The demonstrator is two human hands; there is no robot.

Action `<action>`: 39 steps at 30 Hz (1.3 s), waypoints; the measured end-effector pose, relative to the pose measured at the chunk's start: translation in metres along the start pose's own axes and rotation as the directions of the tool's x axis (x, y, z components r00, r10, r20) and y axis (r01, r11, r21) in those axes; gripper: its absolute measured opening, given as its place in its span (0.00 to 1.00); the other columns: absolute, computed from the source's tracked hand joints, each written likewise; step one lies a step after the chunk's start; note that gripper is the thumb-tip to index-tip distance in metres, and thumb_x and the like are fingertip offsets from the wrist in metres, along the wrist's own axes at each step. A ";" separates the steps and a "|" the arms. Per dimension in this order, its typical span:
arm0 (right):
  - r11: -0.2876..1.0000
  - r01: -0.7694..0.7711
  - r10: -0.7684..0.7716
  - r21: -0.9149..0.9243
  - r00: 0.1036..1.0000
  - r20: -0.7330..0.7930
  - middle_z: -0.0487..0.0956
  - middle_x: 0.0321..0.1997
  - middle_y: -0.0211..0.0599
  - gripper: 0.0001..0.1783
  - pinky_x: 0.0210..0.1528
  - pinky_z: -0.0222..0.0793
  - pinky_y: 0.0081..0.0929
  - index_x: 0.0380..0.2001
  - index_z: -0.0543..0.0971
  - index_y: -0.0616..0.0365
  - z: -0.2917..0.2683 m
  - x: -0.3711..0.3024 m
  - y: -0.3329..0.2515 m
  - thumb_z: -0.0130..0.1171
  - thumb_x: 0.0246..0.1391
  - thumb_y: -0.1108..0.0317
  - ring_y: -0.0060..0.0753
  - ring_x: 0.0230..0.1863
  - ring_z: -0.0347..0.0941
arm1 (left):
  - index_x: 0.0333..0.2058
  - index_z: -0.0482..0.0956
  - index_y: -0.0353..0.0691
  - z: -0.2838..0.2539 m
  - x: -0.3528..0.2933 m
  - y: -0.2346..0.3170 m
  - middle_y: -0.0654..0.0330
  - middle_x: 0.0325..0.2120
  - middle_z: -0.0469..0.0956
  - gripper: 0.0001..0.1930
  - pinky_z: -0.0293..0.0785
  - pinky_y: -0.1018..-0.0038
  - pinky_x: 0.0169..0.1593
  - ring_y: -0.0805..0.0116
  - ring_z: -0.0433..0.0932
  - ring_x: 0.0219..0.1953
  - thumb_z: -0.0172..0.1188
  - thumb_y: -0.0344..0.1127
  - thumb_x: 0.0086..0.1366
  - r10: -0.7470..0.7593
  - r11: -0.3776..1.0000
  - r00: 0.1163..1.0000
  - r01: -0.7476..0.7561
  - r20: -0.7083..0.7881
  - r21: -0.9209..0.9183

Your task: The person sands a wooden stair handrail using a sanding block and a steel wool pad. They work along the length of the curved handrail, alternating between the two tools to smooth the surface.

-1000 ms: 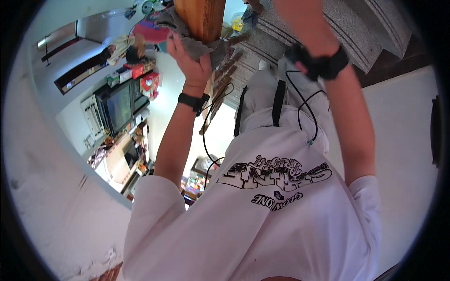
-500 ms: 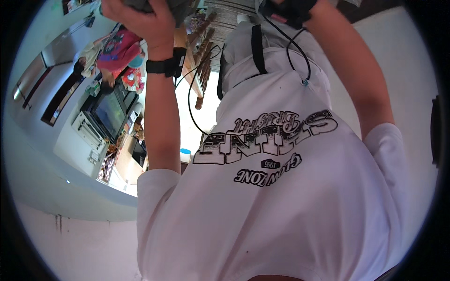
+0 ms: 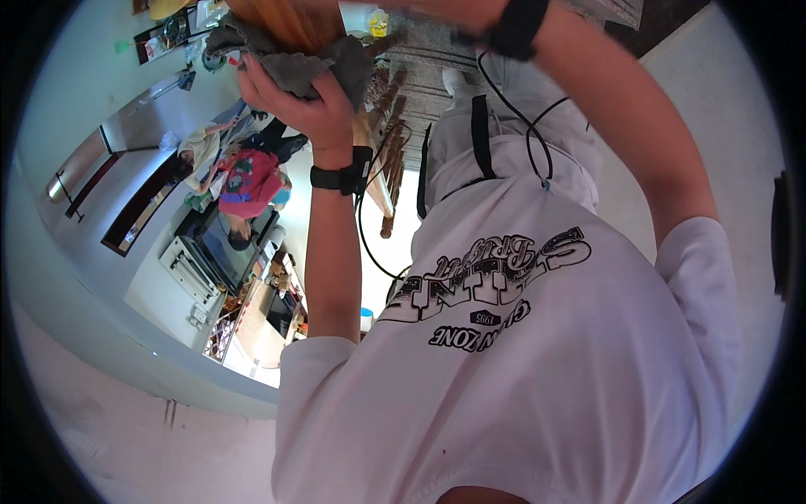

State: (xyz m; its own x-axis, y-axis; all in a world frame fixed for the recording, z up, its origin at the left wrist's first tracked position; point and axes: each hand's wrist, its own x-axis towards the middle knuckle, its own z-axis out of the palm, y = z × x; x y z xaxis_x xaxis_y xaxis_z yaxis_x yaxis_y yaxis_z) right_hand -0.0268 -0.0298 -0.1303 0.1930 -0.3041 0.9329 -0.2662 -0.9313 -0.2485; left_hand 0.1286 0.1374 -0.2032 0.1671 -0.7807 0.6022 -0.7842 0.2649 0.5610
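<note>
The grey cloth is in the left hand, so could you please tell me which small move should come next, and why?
Probably a short slide of the left hand along the wood with the grey cloth held in place: the cloth is in the fingers, seems to lie against the wood, and bare wood shows beyond it.

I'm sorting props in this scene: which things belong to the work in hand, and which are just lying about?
In the work:
- gray cloth, held in the left hand
- brown wooden piece, with the cloth against it

Apparently just about:
- dark television
- yellow item, too small to identify
</note>
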 end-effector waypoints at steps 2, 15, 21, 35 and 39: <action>0.991 0.012 -0.030 0.130 0.990 0.139 0.69 0.46 0.47 0.16 0.38 0.71 0.41 0.47 0.78 0.52 0.012 -0.063 -0.039 0.65 0.60 0.57 0.46 0.42 0.73 | 0.70 0.58 0.31 -0.001 -0.009 -0.002 0.38 0.66 0.57 0.36 0.54 0.48 0.70 0.38 0.59 0.68 0.60 0.39 0.67 -0.026 0.999 1.000 0.026 -0.017 -0.027; 0.712 -0.677 0.535 0.187 0.696 0.479 0.68 0.46 0.41 0.26 0.39 0.68 0.39 0.57 0.80 0.37 -0.025 -0.048 -0.050 0.72 0.53 0.61 0.46 0.40 0.71 | 0.55 0.62 0.37 -0.005 -0.018 -0.003 0.52 0.51 0.62 0.21 0.59 0.57 0.64 0.56 0.64 0.55 0.51 0.38 0.65 -0.206 0.956 0.967 0.166 -0.150 -0.240; 0.986 -0.150 0.149 0.078 0.989 0.022 0.68 0.47 0.42 0.26 0.41 0.69 0.40 0.56 0.81 0.35 -0.012 -0.062 -0.026 0.73 0.52 0.64 0.47 0.43 0.71 | 0.50 0.64 0.37 -0.001 -0.016 0.003 0.50 0.53 0.62 0.16 0.56 0.55 0.65 0.53 0.63 0.57 0.52 0.36 0.67 -0.246 0.939 0.959 0.199 -0.142 -0.279; 0.957 -0.275 0.279 0.087 0.959 -0.040 0.70 0.51 0.44 0.27 0.45 0.75 0.38 0.54 0.81 0.32 0.009 -0.068 -0.027 0.76 0.50 0.57 0.47 0.49 0.72 | 0.49 0.65 0.36 0.004 -0.008 0.010 0.50 0.52 0.64 0.15 0.58 0.57 0.64 0.54 0.66 0.55 0.53 0.33 0.68 -0.215 0.964 0.964 0.184 -0.156 -0.192; 0.948 -0.315 0.308 0.053 0.945 0.106 0.70 0.52 0.42 0.27 0.46 0.76 0.39 0.53 0.82 0.28 -0.003 -0.091 -0.054 0.77 0.48 0.58 0.47 0.52 0.72 | 0.49 0.65 0.35 0.006 -0.011 0.008 0.49 0.52 0.64 0.14 0.58 0.57 0.65 0.53 0.66 0.55 0.52 0.31 0.67 -0.239 0.954 0.960 0.205 -0.147 -0.219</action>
State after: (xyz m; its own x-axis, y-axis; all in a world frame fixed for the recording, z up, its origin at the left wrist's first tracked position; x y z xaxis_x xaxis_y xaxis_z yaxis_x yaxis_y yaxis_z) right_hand -0.0331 0.0488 -0.2014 0.2009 -0.5957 0.7777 -0.2629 -0.7975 -0.5430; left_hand 0.1168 0.1451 -0.2085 0.4359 -0.7295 0.5271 -0.5834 0.2169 0.7827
